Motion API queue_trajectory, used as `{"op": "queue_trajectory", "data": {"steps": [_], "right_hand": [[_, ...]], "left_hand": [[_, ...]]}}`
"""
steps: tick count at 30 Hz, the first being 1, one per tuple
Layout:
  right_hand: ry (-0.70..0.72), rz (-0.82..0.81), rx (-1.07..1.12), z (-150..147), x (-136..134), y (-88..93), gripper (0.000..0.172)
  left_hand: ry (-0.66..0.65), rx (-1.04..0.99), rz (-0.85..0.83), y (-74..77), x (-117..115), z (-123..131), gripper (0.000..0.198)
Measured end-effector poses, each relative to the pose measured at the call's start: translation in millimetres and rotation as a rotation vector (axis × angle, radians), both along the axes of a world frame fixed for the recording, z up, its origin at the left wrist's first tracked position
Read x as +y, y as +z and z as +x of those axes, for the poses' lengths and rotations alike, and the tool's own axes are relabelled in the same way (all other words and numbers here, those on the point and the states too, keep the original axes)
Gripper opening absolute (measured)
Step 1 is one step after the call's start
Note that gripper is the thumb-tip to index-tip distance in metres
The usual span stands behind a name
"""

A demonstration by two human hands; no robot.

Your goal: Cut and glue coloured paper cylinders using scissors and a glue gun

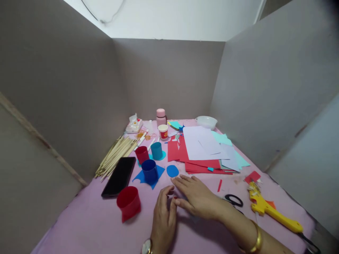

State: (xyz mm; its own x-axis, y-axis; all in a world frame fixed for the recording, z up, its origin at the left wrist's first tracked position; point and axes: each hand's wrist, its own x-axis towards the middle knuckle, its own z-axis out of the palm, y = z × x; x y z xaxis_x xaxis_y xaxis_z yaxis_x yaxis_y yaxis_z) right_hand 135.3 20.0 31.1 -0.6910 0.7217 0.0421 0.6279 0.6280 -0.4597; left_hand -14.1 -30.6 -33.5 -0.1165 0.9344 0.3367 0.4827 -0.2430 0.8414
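Observation:
My left hand (164, 211) rests low over the table, fingers bent and thumb apart from them, with nothing visible in it. Beside it my right hand (198, 197) lies palm down with fingers stretched out, its thumb close to the left thumb. A pale scrap (194, 218) shows partly under the right palm; its kind is unclear. Just beyond the right fingertips lies a blue paper circle (172, 171). To the left stand a red paper cup shape (129, 203) and a dark blue one (149, 172) on blue paper. Black-handled scissors (234, 200) lie partly behind the right wrist.
A yellow glue gun (275, 213) lies at right. Red (176, 151) and white paper sheets (201, 144) are piled behind the hands. At left are a black phone (119, 178) and wooden sticks (119, 153). A paper cup (163, 131) and pink bottle (161, 119) stand farther back.

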Motion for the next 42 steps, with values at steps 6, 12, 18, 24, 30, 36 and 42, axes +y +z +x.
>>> {"op": "queue_trajectory", "data": {"steps": [6,12,18,24,30,36,42], "right_hand": [[-0.042,0.070,0.099,15.0,2.6,8.7,0.069],[-0.473,0.382,0.293,59.5,61.3,115.8,0.063],[-0.513,0.514,0.155,100.3,23.5,116.2,0.049],[-0.469,0.149,-0.235,119.3,-37.1,-13.3,0.031],[-0.496,0.053,-0.165,125.2,-36.2,-40.6,0.047],[-0.546,-0.185,0.293,129.7,-35.0,-51.3,0.046],[-0.700,-0.726,1.194,96.3,-20.5,-45.5,0.037]], "left_hand": [[0.041,-0.033,-0.010,4.5,-5.6,-0.4,0.028],[0.005,-0.049,-0.064,1.9,-2.2,-3.9,0.029],[-0.005,-0.049,-0.081,1.7,-1.0,-13.3,0.037],[-0.080,0.133,0.110,6.6,1.2,-9.4,0.039],[-0.255,0.422,0.190,11.1,7.9,12.7,0.047],[-0.323,0.029,-0.107,12.3,11.5,32.6,0.063],[-0.253,-0.287,-0.151,37.8,40.4,35.1,0.066]]}}
